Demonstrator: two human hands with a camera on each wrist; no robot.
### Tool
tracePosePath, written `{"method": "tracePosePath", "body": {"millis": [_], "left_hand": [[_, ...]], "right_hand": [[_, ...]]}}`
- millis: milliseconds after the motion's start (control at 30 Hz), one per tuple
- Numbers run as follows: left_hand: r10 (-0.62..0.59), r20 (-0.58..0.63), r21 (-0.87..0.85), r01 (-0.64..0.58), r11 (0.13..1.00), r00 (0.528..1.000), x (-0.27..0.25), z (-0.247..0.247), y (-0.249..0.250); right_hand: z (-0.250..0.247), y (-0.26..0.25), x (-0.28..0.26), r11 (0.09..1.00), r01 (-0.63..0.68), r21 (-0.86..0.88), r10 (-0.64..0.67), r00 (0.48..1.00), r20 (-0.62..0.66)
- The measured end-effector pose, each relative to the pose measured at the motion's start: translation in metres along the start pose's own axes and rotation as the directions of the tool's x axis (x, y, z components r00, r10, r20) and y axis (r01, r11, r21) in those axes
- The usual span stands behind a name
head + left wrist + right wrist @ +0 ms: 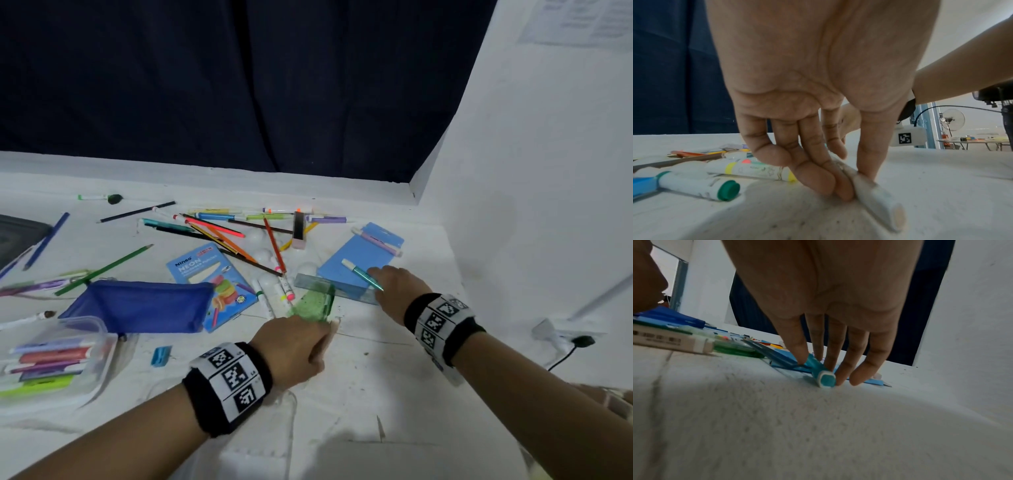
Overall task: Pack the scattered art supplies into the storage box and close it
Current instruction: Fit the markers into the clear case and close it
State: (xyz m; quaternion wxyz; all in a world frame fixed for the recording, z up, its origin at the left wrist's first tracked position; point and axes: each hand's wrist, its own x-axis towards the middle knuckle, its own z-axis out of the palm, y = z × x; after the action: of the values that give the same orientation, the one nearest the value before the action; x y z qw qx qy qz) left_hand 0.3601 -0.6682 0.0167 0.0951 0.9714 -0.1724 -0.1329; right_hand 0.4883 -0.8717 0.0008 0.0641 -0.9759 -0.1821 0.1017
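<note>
Both hands are down on the white surface (376,370) grabbing markers at once. The left hand (294,346) pinches a white marker (877,193) between thumb and fingertips (840,186), and that marker lies flat on the surface. The right hand (397,291) has its thumb and fingers curled around a teal marker (363,275), whose butt end sits right at the edge of a light blue card (356,260).

The clear storage box (99,329) sits open at the near left, well apart from both hands, with several markers already lying in it. A blue mesh pouch (144,305) is just behind it, next to a blue Neon pack (205,267). A green-capped marker (698,185) and a yellow-banded one (756,170) lie just left of the left hand. A heap of pencils (222,233) is farther back
</note>
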Motion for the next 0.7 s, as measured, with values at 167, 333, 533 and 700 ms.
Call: {"method": "tracePosePath", "body": {"millis": [167,333,533,700], "left_hand": [[-0.024,-0.027,-0.073,0.022,0.997,0.999,-0.011,-0.008,-0.008],[-0.082,-0.157,-0.285,0.034,0.958,0.984,-0.046,-0.031,-0.032],[-0.195,-0.411,-0.571,-0.085,0.817,0.89,-0.1,-0.048,-0.068],[-0.319,-0.527,-0.691,-0.178,0.701,0.788,-0.151,-0.058,-0.104]], "right_hand": [[-0.005,-0.005,0.005,0.995,-0.016,0.102,0.015,1.0,0.016],[-0.01,-0.028,-0.008,0.963,0.071,0.259,-0.034,0.989,-0.145],[-0.025,-0.095,-0.033,0.837,0.208,0.506,-0.1,0.967,-0.234],[-0.029,-0.163,-0.054,0.659,0.203,0.725,-0.164,0.979,-0.124]]}}
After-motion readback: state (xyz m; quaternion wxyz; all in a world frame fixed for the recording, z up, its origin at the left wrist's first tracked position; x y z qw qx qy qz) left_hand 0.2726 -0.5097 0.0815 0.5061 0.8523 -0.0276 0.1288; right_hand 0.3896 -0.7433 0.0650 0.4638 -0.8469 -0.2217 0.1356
